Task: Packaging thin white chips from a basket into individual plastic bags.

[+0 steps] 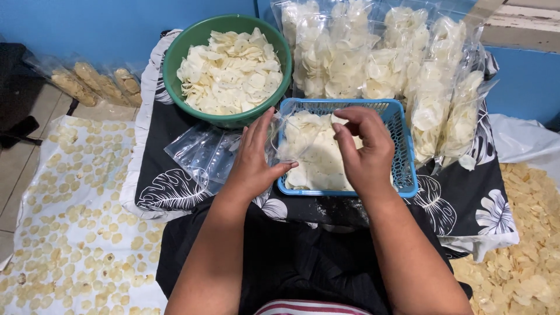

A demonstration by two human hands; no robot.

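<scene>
Both hands, left hand (254, 160) and right hand (364, 149), pinch a clear plastic bag of pale chips (300, 137) over the blue plastic basket (402, 146), crowded near the black leaf-print cloth's (466, 204) front edge.

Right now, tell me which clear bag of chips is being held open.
The bag over the blue basket, held between the left hand and right hand. The filled bags stand behind the basket; the empty bags lie flat.
</scene>
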